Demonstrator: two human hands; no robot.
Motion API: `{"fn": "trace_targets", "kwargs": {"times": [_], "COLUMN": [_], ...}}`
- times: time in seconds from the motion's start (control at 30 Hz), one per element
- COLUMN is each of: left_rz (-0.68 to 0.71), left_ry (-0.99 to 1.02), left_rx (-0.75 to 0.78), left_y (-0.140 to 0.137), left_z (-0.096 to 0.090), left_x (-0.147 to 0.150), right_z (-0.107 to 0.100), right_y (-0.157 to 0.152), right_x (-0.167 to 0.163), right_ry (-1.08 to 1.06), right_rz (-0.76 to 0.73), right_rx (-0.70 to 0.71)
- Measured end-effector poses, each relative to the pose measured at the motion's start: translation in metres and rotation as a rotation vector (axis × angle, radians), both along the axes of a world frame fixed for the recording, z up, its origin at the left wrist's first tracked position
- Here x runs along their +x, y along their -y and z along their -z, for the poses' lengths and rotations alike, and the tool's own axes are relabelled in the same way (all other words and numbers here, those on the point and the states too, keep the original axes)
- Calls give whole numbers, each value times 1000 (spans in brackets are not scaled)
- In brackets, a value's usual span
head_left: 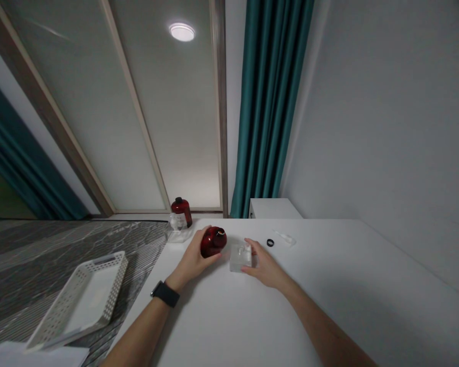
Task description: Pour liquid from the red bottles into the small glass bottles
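My left hand point(199, 253) is wrapped round a dark red glossy bottle point(213, 242), which is tilted with its open neck toward me and to the right. A clear, box-shaped container point(239, 257) stands just right of the bottle, and my right hand point(263, 262) grips its right side between thumb and fingers. To the right of that hand lie a small black ring point(270, 242) and a whitish translucent piece, perhaps a pump top point(286, 238). Fine detail inside the clear container cannot be made out.
At the white table's point(229, 326) far left corner stands a second red bottle with a black cap point(181, 209), behind a clear holder point(178, 229). A white perforated basket point(80, 300) sits lower left, beyond the table edge. A white cabinet point(275, 208) stands behind the table.
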State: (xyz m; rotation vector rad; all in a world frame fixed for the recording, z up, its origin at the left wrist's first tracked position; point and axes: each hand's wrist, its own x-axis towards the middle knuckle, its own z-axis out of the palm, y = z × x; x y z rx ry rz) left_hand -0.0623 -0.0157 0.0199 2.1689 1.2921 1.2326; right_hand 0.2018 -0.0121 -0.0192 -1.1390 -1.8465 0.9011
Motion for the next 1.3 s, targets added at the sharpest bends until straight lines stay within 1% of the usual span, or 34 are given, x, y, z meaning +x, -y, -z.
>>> {"fn": "trace_targets", "kwargs": {"times": [0.1, 0.23, 0.37, 0.47, 0.57, 0.73, 0.93, 1.13, 1.3], "left_rz": [47, 53, 110, 118, 131, 161, 189, 210, 250], "left_ry": [-119, -286, -482, -612, -711, -792, -864, -848, -871], "left_rx": [19, 65, 107, 149, 191, 256, 315, 309, 306], "left_y": [-2, -5, -8, -9, -12, -19, -22, -22, -19], "left_z": [-4, -11, -30, -44, -51, -55, -60, -65, -73], "left_x": [-5, -12, -13, -11, -10, -9, -4, -4, 0], "right_z": [-4, -10, -15, -16, -15, -11, -10, -17, -19], "right_y": [1, 4, 6, 7, 7, 6, 4, 7, 8], "right_x": [-1, -2, -2, -2, -1, 1, 1, -1, -1], "right_ry": [0, 15, 24, 40, 53, 93, 103, 112, 132], "right_rz": [-10, -28, -40, -30, -30, -16, -40, -39, -33], "right_rx": [-8, -12, 13, 22, 28, 16, 74, 105, 103]}}
